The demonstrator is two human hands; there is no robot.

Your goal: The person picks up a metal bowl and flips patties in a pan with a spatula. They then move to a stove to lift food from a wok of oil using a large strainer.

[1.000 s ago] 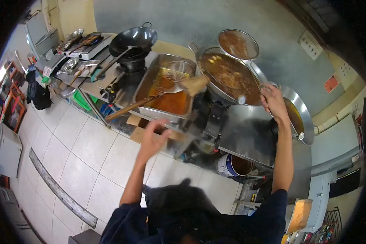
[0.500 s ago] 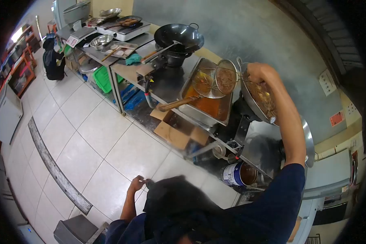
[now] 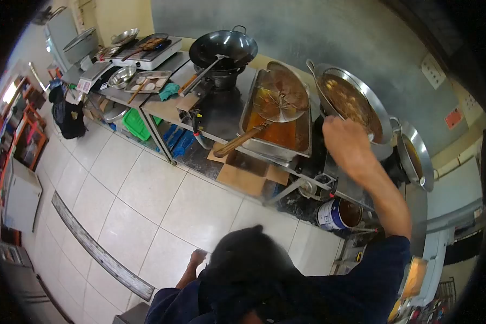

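Note:
My right hand (image 3: 344,141) is closed in a fist in front of the big wok, gripping the handle side of a strainer (image 3: 290,85). Brown residue shows in the blurred strainer, which is tipped over a wire skimmer. That skimmer (image 3: 282,112) rests across a metal tray (image 3: 303,153) of orange-red oil, its wooden handle (image 3: 237,143) sticking out toward the floor side. Brown food simmers in the wok (image 3: 382,116) beyond my fist. Low beside my body, my left hand (image 3: 197,257) has curled fingers; what they hold, if anything, is too small to make out.
A dark wok (image 3: 217,46) with a spatula stands left of the tray. Farther left are a metal bowl (image 3: 122,76) and a stove (image 3: 151,56). Another pan (image 3: 416,154) sits at right. Below are a paint-type bucket (image 3: 332,215) and a cardboard box (image 3: 243,175). A person (image 3: 67,113) crouches far left.
The strainer has turned from upright beside the skimmer to tipped over it. My right hand has moved lower in view, off the wok's near rim. The view has shifted; my left hand sits lower.

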